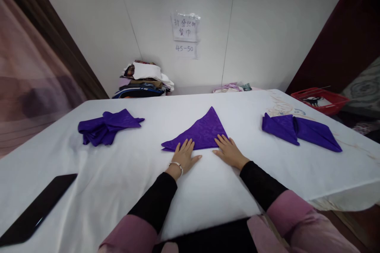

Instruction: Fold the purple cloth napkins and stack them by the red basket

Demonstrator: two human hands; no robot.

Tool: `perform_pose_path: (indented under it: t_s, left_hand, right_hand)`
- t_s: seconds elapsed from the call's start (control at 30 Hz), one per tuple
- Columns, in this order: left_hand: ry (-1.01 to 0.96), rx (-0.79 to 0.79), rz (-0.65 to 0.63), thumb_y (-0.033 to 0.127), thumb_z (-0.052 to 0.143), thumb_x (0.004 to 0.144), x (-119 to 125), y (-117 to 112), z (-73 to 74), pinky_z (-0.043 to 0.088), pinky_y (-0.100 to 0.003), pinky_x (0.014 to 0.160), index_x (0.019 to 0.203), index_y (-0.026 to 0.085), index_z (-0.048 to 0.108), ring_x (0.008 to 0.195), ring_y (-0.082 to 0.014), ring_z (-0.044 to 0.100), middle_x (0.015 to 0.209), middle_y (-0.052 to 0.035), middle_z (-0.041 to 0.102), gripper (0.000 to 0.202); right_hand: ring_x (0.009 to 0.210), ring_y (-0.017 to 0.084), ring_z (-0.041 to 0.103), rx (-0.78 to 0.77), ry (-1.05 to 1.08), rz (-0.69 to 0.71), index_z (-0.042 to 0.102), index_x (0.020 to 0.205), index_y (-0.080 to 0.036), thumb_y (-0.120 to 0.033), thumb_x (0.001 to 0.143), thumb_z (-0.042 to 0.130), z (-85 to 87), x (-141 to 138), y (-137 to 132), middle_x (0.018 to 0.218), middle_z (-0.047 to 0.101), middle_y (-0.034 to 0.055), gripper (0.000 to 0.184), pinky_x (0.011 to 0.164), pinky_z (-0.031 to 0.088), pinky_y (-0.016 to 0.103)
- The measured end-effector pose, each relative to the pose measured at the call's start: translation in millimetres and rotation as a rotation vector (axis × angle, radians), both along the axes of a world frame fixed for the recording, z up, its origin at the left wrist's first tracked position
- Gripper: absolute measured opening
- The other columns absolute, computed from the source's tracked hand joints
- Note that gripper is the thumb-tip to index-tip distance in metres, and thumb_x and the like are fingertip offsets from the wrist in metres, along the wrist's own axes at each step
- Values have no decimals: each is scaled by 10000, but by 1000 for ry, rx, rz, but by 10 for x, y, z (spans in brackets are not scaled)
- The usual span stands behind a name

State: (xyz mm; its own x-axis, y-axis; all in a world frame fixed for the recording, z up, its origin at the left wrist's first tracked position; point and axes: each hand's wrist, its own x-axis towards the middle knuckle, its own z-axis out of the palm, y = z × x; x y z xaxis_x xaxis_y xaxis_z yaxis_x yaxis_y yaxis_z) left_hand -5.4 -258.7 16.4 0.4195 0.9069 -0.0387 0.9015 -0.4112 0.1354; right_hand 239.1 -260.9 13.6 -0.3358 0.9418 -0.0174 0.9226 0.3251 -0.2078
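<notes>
A purple cloth napkin (198, 130), folded into a triangle, lies in front of me with its peak pointing away. My left hand (184, 156) rests open on its near edge, left of the middle, fingers flat and thumb out to the side. On the near right corner lies my right hand (228, 150), also open, fingertips pressing on the fabric. A silver bracelet (177, 165) circles my left wrist. Neither hand grasps anything.
A bunched purple napkin (109, 126) lies on the left, a folded purple one (303, 130) on the right. The white tablecloth (118, 189) carries a black flat device (38, 209) at the left. Behind stand stacked clothes (145, 81); a red basket (332, 106) is beyond the right.
</notes>
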Motion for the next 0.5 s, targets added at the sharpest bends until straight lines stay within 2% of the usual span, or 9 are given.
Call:
perform_pose_path:
  t_s: [0.17, 0.37, 0.43, 0.5]
  left_hand:
    - [-10, 29, 198, 614, 272, 885, -304, -101, -2, 122, -527, 1127, 1414, 120, 332, 1401, -274, 186, 1499, -118, 282, 726]
    - [-164, 150, 470, 329, 385, 923, -588, -68, 63, 198, -529, 1107, 1282, 222, 507, 1321, -243, 359, 1367, -63, 507, 394]
    - [-221, 184, 494, 215, 390, 908, -659, -29, 60, 253, -496, 1096, 1225, 237, 560, 1278, -223, 414, 1312, -45, 560, 360]
    - [-252, 217, 465, 134, 397, 879, -705, 6, 40, 307, -454, 1080, 1174, 236, 605, 1247, -214, 447, 1267, -41, 594, 375]
  right_hand:
    - [1411, 280, 122, 25, -24, -23, 280, 1451, -165, -636, 898, 189, -38, 64, -26, 1531, 187, 113, 732, 1107, 116, 496]
    - [1408, 277, 142, 49, -51, -30, 308, 1440, -166, -607, 909, 215, -68, 82, -32, 1526, 209, 108, 696, 1109, 139, 499]
    - [1407, 275, 148, 52, -57, -31, 313, 1437, -168, -605, 909, 215, -71, 88, -33, 1524, 220, 104, 692, 1109, 148, 497]
    - [1406, 274, 152, 59, -62, -31, 309, 1438, -170, -605, 909, 212, -78, 95, -33, 1523, 226, 101, 692, 1106, 161, 497]
